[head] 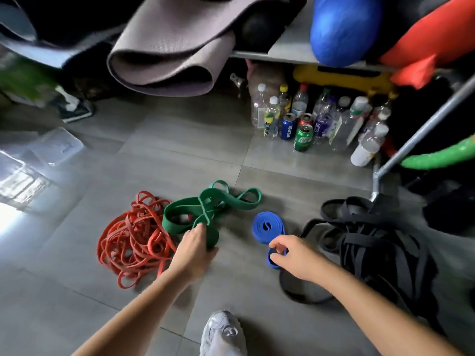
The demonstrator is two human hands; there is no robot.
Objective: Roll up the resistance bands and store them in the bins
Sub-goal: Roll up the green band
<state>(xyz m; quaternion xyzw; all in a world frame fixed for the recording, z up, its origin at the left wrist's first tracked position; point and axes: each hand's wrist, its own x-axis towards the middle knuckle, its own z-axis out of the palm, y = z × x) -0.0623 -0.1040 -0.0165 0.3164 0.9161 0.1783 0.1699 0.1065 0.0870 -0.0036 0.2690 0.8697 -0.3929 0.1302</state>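
On the grey tiled floor lie four sets of resistance bands. A tangled green band (205, 209) sits in the middle, and my left hand (196, 249) grips its near end. To its right a blue band (267, 226) is partly rolled into a coil, and my right hand (290, 255) pinches its loose tail. A heap of thin red bands (128, 240) lies at the left. A pile of black bands (370, 242) lies at the right. No bin is clearly identifiable.
Several plastic bottles and cans (308, 119) stand under a metal shelf (295, 51) at the back. Rolled mats (167, 47) hang over the upper left. A metal frame leg (376, 181) stands at the right. My white shoe (223, 332) is at the bottom.
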